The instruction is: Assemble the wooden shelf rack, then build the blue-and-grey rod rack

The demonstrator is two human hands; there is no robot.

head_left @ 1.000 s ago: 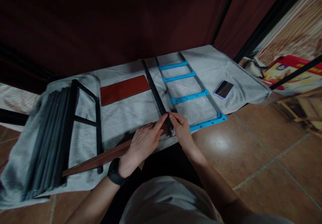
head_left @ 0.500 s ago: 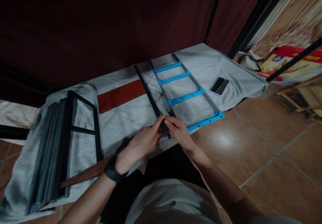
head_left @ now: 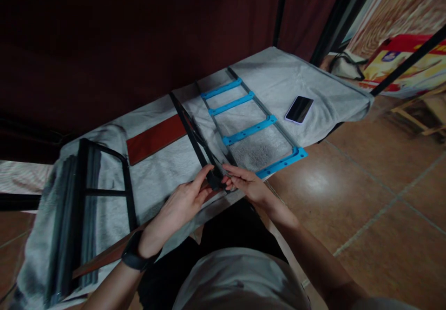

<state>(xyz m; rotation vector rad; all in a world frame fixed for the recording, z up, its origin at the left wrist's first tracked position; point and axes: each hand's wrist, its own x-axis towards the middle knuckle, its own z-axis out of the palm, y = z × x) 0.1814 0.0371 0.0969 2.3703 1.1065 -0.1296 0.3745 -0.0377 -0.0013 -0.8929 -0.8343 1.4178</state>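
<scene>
A long black metal frame [head_left: 191, 134] with two rails close together slants away from me across the bench. My left hand [head_left: 186, 197] is closed round the near end of this frame, thumb on top. Against the other side of that end, my right hand [head_left: 246, 185] has its fingers pinched together; what lies between them is too small and dark to make out. To the right lies a ladder-like frame with blue crosspieces [head_left: 249, 130] and thin grey rails. A reddish-brown board [head_left: 156, 138] is on the left, and another brown board [head_left: 104, 254] passes under my left forearm.
Dark tubes [head_left: 62, 221] and a black frame with a crossbar [head_left: 106, 192] lie at the left end. A phone [head_left: 298, 109] rests on the grey cloth [head_left: 325, 84] at right. A colourful box [head_left: 406, 68] stands beyond.
The black frame has turned, so both its rails now show side by side. My hands have moved slightly apart, the left one shifting left. The view has shifted a little.
</scene>
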